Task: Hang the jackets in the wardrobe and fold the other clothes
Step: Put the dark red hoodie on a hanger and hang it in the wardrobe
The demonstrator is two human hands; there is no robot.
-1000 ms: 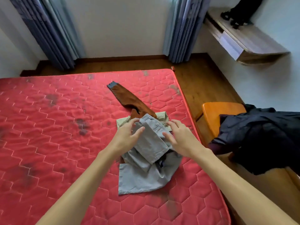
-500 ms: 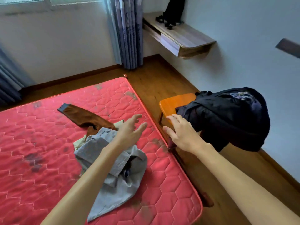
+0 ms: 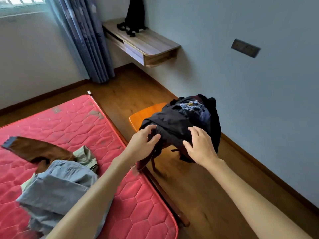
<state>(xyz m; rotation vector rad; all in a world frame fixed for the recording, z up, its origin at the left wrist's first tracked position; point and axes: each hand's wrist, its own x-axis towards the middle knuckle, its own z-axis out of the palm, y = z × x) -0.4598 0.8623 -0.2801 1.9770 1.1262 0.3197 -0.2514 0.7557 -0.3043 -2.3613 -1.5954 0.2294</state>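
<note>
Three half-folded garments [image 3: 57, 187] wait on red quilted mattress [image 3: 69, 121]; our left hand [image 3: 141, 144] and right hand [image 3: 202, 149], fingers loose, touch unhung black jacket heap [image 3: 176, 121].

No legible text, label, brand or number anywhere; only a wordless pale print on the dark jacket [image 3: 179, 119]

Quilted red cloth mattress [image 3: 72, 121], glossy orange wooden chair [image 3: 143, 114], matt dark cloth jacket [image 3: 174, 125]
</note>
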